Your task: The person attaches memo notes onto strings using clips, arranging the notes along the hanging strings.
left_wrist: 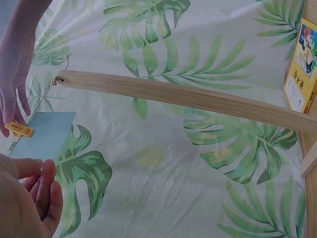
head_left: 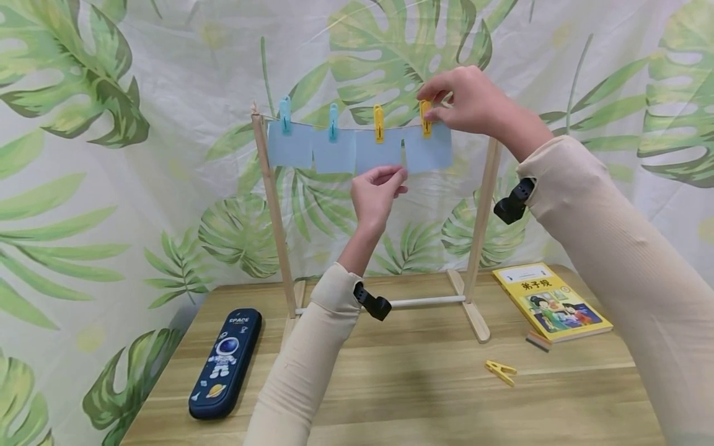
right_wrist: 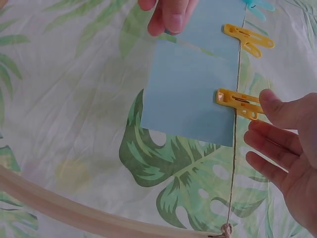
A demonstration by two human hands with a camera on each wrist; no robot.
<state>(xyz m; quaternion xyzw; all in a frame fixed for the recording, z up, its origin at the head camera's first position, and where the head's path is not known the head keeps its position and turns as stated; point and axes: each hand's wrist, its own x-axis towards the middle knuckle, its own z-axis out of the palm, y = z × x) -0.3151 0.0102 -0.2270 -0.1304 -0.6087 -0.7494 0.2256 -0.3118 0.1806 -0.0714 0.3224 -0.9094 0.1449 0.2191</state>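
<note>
Several light blue paper cards hang in a row from a string, held by two blue clothespins and two yellow clothespins. My right hand pinches the rightmost yellow clothespin, thumb at one handle and forefinger by the other. That clothespin's nose bites the top edge of the last card. Lower down, my left hand pinches at the bottom corners where the two right-hand cards meet. Its thumb and forefinger come together there, and they cover the corner in the right wrist view.
The string is tied between two wooden posts joined low by a white rod. On the wooden table lie a navy pencil case, a loose yellow clothespin, a small striped eraser-like block and a yellow book. A leaf-print cloth hangs behind.
</note>
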